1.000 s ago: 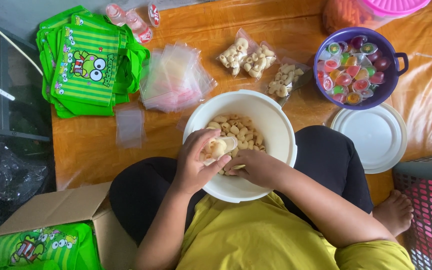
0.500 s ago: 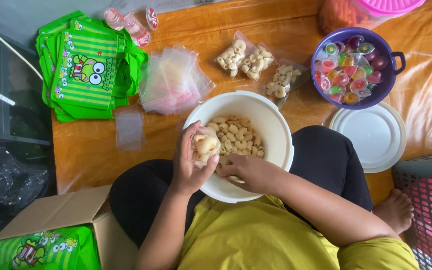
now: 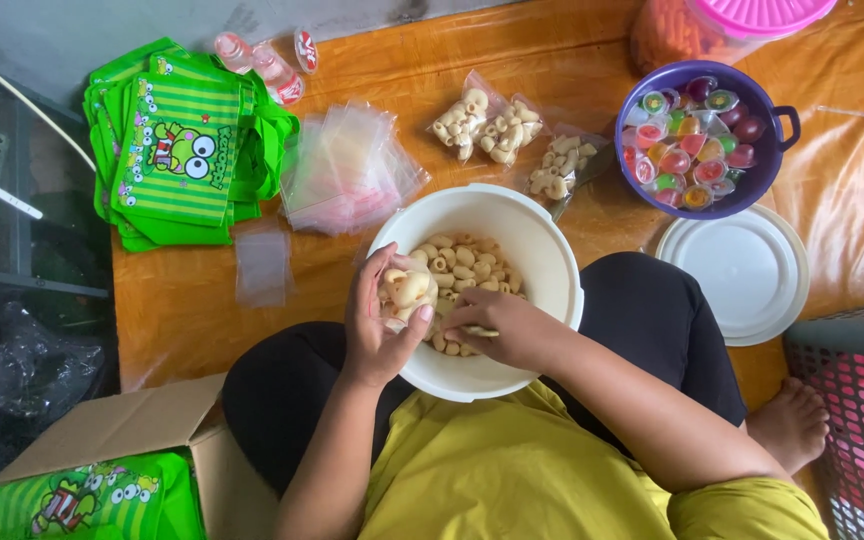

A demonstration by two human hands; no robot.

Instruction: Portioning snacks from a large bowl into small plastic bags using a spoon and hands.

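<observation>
Step in hand, judged: filling a small clear bag with puffed snack pieces. Left hand (image 3: 380, 325), fingers clamped round the part-filled bag (image 3: 407, 292), holds it over the white bowl (image 3: 542, 260) on the lap. Right hand (image 3: 497, 328) is in the bowl, fingers pinched on loose pieces (image 3: 462, 262). Next move calls for steady bag-mouth alignment.

orange mat (image 3: 202, 300) | green bags (image 3: 177, 150) | clear pouches (image 3: 347, 170) | purple bowl (image 3: 767, 170) | white lid (image 3: 742, 272)
</observation>
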